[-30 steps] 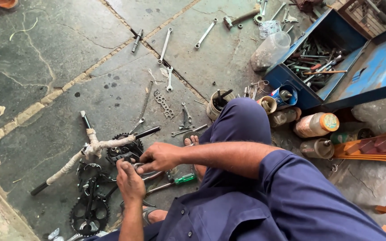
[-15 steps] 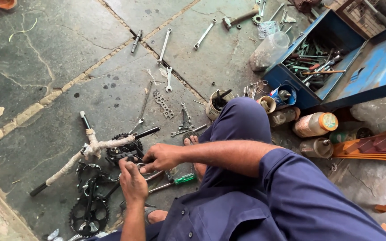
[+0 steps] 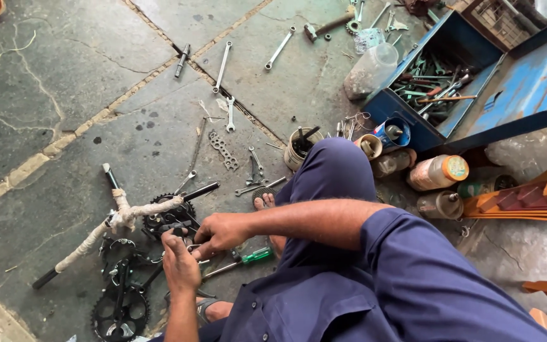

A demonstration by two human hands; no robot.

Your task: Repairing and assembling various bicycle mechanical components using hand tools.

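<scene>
Both hands meet over a black chainring and crank (image 3: 171,218) lying on the stone floor (image 3: 83,95) near its lower edge: the right hand (image 3: 220,233) is curled with its fingers closed on the crank part, and the left hand (image 3: 180,266) is bent beside it, fingers touching the same piece, though how tightly it grips cannot be told. A cloth-wrapped bar (image 3: 112,225) lies just left, a green-handled screwdriver (image 3: 242,261) just right, and a blue toolbox (image 3: 457,82) sits open by the upper right corner.

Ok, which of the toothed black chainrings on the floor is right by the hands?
The black toothed chainring with crank arm under the cloth-wrapped bar, just left of the right hand. The other chainring lies lower left, untouched.
</scene>
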